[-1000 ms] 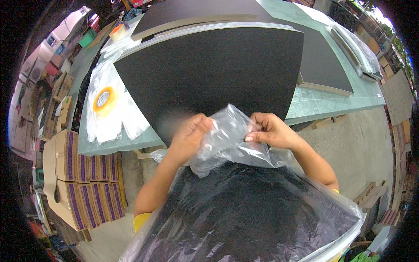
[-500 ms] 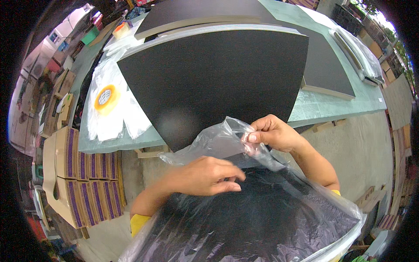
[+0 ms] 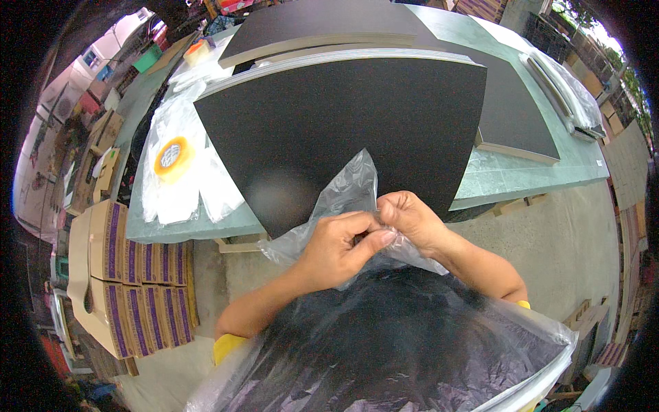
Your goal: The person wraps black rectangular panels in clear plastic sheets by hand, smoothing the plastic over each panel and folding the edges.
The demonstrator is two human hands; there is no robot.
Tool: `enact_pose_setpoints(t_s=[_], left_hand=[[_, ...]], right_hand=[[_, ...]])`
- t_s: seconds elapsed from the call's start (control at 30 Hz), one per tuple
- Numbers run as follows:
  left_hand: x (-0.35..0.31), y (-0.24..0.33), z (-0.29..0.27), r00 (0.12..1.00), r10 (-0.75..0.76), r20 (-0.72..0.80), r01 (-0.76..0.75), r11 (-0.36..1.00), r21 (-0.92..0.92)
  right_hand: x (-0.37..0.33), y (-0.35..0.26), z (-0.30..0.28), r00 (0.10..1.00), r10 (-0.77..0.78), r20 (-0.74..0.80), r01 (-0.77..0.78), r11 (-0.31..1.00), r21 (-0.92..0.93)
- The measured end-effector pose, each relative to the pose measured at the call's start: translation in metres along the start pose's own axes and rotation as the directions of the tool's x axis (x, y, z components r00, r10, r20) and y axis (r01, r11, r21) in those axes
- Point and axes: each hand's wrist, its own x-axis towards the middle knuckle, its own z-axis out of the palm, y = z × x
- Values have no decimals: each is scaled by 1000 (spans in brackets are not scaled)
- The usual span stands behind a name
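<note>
Right hand (image 3: 414,220) pinches clear plastic bag (image 3: 351,182) — left hand (image 3: 340,247) close against it, own hold hard to tell. Bagged black board (image 3: 412,329) on body side, about equally near both — long axis unclear.

Thin transparent plastic bag (image 3: 412,329): glossy film, crinkled, pale highlights along its folds. Large black flat-faced panel (image 3: 350,123): matt, smooth. Broad green tabletop (image 3: 528,161): smooth, faint sheen. Round amber tape roll (image 3: 183,163): plastic, shiny. Stacked brown purple-striped cartons (image 3: 141,261): cardboard, matt. Grey floor (image 3: 549,250): concrete-like, matt, mottled.
</note>
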Motion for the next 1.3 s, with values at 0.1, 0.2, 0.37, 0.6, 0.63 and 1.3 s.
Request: enact_pose_setpoints(t_s=[0.1,0.2,0.37,0.6,0.63,1.3], left_hand=[[-10,-15,-23,990,-108,-90,102,993,-62],[-30,-36,-76,812,-305,-498,282,951,-122],[-21,-10,-62,910,-220,-352,220,975,-42],[-2,3,-9,989,-142,38,145,985,-92],[-4,-2,-14,994,-112,5,112,993,-34],[-15,18,-10,979,156,128,-169,981,98]], right_hand=[[-10,-7,-7,979,-45,-197,81,981,176],[-23,-38,-27,995,-97,-26,99,991,90],[-13,-32,-19,994,-43,95,56,990,-131],[3,-14,7,996,-6,87,6,1000,9],[1,-16,1,998,-14,65,10,999,53],[-34,-66,28,794,-514,323,578,478,-661]])
